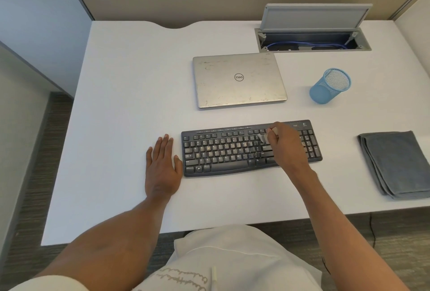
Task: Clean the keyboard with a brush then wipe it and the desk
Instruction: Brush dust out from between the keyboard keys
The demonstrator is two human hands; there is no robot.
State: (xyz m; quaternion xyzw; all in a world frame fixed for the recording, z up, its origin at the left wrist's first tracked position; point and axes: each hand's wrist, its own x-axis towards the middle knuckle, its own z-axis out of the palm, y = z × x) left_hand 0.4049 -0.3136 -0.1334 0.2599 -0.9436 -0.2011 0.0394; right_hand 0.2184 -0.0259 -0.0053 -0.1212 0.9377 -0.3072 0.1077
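A black keyboard lies on the white desk in front of me. My right hand hovers over the keyboard's right half, fingers closed on a small pale brush whose bristles touch the keys; most of the brush is hidden by the fingers. My left hand lies flat on the desk, fingers together, its thumb against the keyboard's left edge. A folded grey cloth rests on the desk at the right edge.
A closed silver laptop lies behind the keyboard. A blue mesh pen cup stands to its right. An open cable hatch with a raised lid sits at the back right. Partition walls enclose the desk.
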